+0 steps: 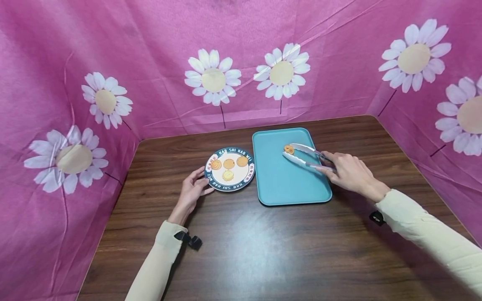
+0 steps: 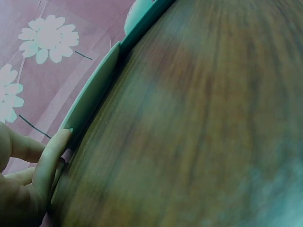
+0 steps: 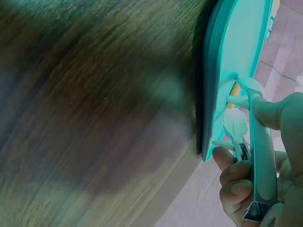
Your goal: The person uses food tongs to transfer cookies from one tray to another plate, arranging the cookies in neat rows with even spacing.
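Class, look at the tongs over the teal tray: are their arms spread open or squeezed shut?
Spread open. The tongs, held by the right hand, show a clear gap between their tips, with the cookie beside the far tip.

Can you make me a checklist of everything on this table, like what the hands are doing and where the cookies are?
Surface: brown wooden table, bare in front.
Job's things: teal tray with one cookie; plate with four cookies; tongs open, tips beside the tray cookie.
Clutter: nothing seen.
Hands: left hand touches the plate's rim; right hand grips the tongs.
Cables: nothing seen; small black clips at both sleeves.
Surroundings: pink daisy cloth on three sides.
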### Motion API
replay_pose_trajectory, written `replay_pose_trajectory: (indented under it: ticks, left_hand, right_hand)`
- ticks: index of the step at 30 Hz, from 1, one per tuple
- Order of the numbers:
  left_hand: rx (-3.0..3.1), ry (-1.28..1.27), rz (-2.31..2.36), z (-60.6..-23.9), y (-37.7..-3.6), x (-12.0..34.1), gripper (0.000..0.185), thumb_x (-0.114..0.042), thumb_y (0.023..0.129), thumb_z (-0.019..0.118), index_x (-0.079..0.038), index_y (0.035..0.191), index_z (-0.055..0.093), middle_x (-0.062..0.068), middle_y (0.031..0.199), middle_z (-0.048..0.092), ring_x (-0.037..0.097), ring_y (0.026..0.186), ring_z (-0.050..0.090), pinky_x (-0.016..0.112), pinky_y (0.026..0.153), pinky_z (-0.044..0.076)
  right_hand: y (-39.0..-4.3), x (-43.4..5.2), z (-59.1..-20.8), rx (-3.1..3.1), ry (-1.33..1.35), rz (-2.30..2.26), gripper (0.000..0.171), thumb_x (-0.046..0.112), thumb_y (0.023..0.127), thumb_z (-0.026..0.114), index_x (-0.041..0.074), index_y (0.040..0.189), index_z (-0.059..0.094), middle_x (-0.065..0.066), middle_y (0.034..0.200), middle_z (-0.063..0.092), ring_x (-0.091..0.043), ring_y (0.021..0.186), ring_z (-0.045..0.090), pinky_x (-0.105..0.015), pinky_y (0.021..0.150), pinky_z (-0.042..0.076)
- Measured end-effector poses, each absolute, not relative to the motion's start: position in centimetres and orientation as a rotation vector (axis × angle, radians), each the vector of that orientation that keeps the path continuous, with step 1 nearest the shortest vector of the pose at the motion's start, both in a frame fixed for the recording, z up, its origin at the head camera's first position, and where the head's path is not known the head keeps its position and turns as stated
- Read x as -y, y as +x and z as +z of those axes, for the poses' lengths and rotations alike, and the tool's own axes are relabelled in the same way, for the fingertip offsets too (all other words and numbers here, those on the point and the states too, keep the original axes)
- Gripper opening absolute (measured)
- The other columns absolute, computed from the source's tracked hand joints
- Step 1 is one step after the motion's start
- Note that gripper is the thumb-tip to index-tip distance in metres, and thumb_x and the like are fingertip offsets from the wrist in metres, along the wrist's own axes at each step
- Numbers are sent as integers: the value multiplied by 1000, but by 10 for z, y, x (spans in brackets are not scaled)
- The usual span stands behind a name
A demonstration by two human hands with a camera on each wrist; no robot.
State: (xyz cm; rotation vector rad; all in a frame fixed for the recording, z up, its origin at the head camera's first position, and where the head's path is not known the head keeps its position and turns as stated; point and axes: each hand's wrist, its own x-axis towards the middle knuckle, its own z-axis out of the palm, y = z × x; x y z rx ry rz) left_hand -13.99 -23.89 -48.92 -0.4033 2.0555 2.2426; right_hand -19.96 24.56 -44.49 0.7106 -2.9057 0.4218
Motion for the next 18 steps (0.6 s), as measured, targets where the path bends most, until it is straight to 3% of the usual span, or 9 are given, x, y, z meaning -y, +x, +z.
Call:
replay_pose_trajectory:
  ticks: [6,14,18]
  left_hand:
    - [-2055,-395,2251,-490,-140,238,59,8,103,50,-3,159,37,25,156,40,11,105,62,23,82,68]
    - [-2055,-398,2250,-490,-140,239,59,8,103,49,-3,160,36,25,157,39,13,108,61,23,83,68]
    - [-2052,-404,2247,-490,-140,238,59,8,103,49,-4,160,37,25,156,39,12,107,61,23,83,68]
  right_hand:
    - [-195,-240,-444,2879,739,432,61,45,99,69,3,143,60,-13,93,71,-22,68,59,-41,47,54]
    - [-185,-223,-439,2853,813,434,59,43,100,68,4,144,60,-4,76,56,-15,60,47,-24,44,37]
    - [-180,-214,-438,2813,848,420,55,40,99,71,5,141,62,-5,77,60,-14,58,48,-26,44,41]
